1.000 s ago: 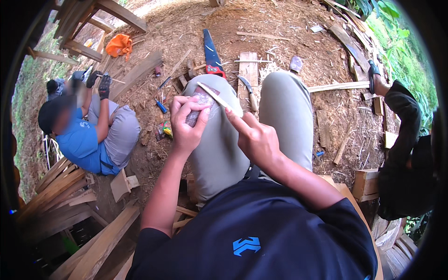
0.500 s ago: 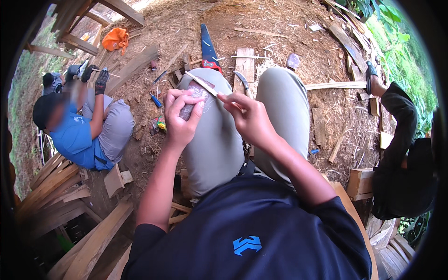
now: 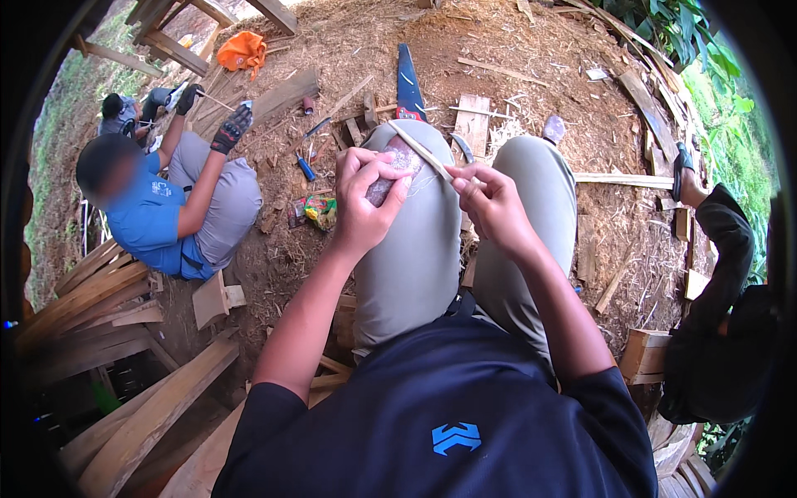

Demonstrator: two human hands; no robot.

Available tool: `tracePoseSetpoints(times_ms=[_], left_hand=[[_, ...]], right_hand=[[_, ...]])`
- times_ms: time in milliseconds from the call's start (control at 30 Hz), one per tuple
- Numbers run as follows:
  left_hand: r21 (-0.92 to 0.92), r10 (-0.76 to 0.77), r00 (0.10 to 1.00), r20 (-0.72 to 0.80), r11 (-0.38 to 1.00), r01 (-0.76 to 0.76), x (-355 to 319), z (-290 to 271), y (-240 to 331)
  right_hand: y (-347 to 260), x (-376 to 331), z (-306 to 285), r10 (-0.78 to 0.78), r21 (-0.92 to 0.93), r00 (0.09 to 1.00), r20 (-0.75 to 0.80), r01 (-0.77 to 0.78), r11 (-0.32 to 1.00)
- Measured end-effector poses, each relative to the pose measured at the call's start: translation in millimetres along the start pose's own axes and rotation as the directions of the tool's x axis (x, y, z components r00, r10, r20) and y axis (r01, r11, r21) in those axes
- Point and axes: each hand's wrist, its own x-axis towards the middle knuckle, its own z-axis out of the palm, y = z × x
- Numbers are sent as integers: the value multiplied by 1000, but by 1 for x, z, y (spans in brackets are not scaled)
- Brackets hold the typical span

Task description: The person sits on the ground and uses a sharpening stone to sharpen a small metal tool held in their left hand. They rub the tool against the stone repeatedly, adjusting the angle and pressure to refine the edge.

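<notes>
Over my left knee, my left hand (image 3: 372,192) is closed on a dusty, reddish-brown piece of sandpaper (image 3: 400,158), pressing it to the trouser leg with fingers and thumb. Across the sandpaper lies a thin, pale wooden stick (image 3: 425,153), slanting from upper left to lower right. My right hand (image 3: 493,203) pinches the stick's lower right end between thumb and fingers. White dust coats the sandpaper, and fine pale shavings lie on the trouser leg beside it. The left fingertips hide part of the sandpaper.
Beyond my knees lie a handsaw (image 3: 408,83), a curved blade (image 3: 463,148) and a wooden board (image 3: 472,124). A blue-handled tool (image 3: 305,168) and a colourful packet (image 3: 320,212) are on the ground at left. A gloved co-worker (image 3: 166,203) squats at left; another person (image 3: 722,332) is at right.
The whole view has shifted, so the scene sits farther right. Both hands keep their grips, with the stick still across the sandpaper. The co-worker's gloved hands have moved apart along a thin stick.
</notes>
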Motion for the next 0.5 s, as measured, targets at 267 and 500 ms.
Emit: tracePoseSetpoints(times_ms=[267, 500], left_hand=[[-2, 14, 1000, -5, 1000, -14, -1, -1, 5], [26, 35, 999, 10, 999, -36, -4, -3, 6]], right_hand=[[-1, -8, 2, 35, 1, 999, -41, -35, 999], [10, -11, 9, -70, -163, 989, -133, 47, 985]])
